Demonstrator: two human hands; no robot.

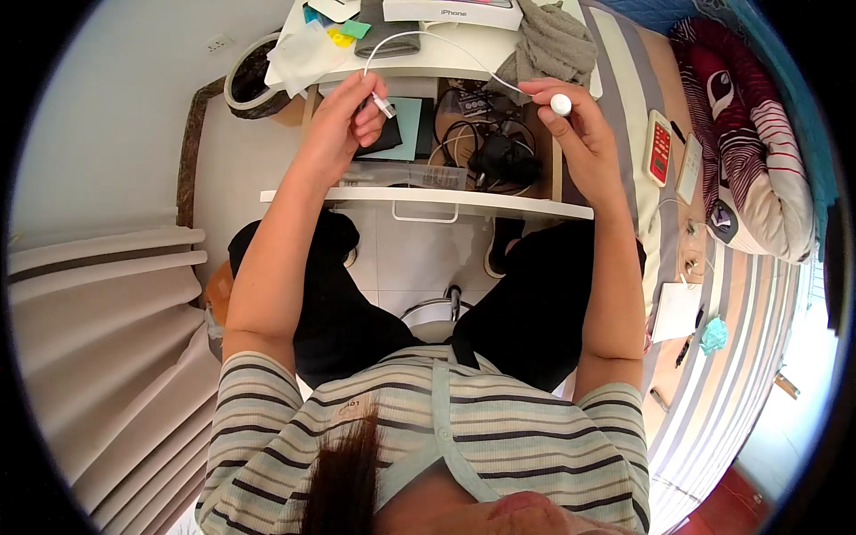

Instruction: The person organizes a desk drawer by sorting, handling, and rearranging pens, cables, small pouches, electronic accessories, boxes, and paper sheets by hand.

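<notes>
A thin white charging cable arches between my two hands above an open drawer. My left hand is closed around the cable near its USB plug, which points down and to the right. My right hand pinches the other end, where a small round white charging puck sits at the fingertips. Below, the drawer holds a tangle of black cables and adapters, a light green notebook and a clear plastic case.
On the white desk lie an iPhone box, a grey cloth and a plastic bag. A bin stands left. The striped bed at right carries a red calculator and clothing.
</notes>
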